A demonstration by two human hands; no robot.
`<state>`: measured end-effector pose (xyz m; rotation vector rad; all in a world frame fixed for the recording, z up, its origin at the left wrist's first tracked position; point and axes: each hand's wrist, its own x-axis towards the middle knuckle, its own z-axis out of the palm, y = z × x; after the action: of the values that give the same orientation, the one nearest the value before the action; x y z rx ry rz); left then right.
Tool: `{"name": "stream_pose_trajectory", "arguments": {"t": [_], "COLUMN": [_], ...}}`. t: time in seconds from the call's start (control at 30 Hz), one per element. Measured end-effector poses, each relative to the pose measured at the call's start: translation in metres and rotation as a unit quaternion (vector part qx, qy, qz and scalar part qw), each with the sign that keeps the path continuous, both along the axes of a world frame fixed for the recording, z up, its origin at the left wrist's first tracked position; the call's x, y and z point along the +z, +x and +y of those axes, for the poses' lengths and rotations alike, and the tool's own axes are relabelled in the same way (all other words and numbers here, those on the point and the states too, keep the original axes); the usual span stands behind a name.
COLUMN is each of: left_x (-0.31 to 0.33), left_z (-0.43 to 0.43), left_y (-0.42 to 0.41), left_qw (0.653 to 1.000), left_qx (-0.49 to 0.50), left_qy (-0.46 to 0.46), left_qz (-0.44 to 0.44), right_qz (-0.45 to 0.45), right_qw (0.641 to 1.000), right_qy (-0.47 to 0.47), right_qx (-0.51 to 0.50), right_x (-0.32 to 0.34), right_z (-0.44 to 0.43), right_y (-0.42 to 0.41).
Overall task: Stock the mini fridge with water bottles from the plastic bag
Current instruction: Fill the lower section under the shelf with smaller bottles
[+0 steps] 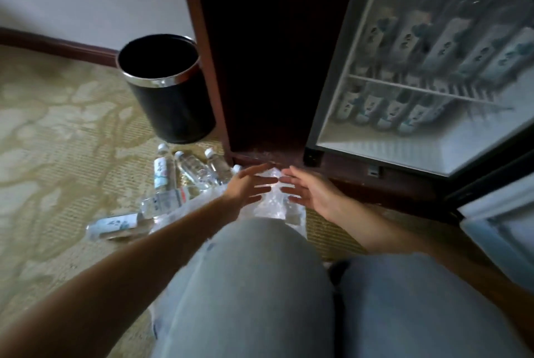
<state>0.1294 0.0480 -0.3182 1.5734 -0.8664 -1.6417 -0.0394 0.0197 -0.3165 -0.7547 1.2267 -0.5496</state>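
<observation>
- The plastic bag [276, 205] lies on the carpet [57, 132] just beyond the person's knees, near frame centre. That is close enough to reach while kneeling.
- The left hand [249, 188] and right hand [310, 194] hover over the bag with palms facing each other. Their fingers are spread wide and straight and hold nothing. This looks like a reach to part the bag or lift a bottle. Whether they touch the plastic cannot be told.
- Loose water bottles [162, 174] lie on their sides at nine to ten o'clock of the bag, probably tipped out so they are easy to pick up.
- The mini fridge [375, 152] stands open at two o'clock. Stocked bottles [450, 40] fill its upper shelf, and another row stands below. The lower shelf's right end looks free for more.
- A black waste bin [169, 92] stands at eleven o'clock, beside the dark cabinet [268, 54].
</observation>
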Motion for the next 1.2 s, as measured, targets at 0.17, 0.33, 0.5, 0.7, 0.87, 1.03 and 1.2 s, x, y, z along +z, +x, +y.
{"name": "stream_pose_trajectory", "arguments": {"t": [0.17,0.33,0.5,0.7,0.87,1.03,1.2], "left_x": [-0.058,-0.097,-0.108,-0.116,-0.126,-0.115,-0.09], "left_z": [0.02,0.04,0.041,0.027,0.033,0.031,0.034], "left_y": [0.043,0.061,0.08,0.121,0.139,0.148,0.171], "left_qw": [0.987,0.968,0.922,0.887,0.84,0.843,0.887], "left_qx": [0.065,0.04,0.089,-0.063,-0.223,-0.213,-0.196], "left_qy": [-0.038,-0.081,-0.168,-0.089,-0.024,-0.032,-0.002], "left_qz": [-0.142,-0.232,-0.336,-0.448,-0.495,-0.494,-0.418], "right_qz": [0.041,0.09,0.12,0.284,0.43,0.462,0.402], "right_qw": [0.991,0.97,0.953,0.834,0.757,0.714,0.739], "right_qy": [-0.011,-0.026,-0.102,-0.42,-0.441,-0.449,-0.437], "right_qx": [0.125,0.225,0.258,0.22,0.218,0.274,0.318], "right_x": [-0.045,-0.072,-0.087,-0.094,-0.117,-0.125,-0.108], "right_z": [0.005,0.006,-0.004,-0.041,-0.052,-0.033,-0.034], "right_y": [0.038,0.054,0.074,0.099,0.082,0.07,0.078]}}
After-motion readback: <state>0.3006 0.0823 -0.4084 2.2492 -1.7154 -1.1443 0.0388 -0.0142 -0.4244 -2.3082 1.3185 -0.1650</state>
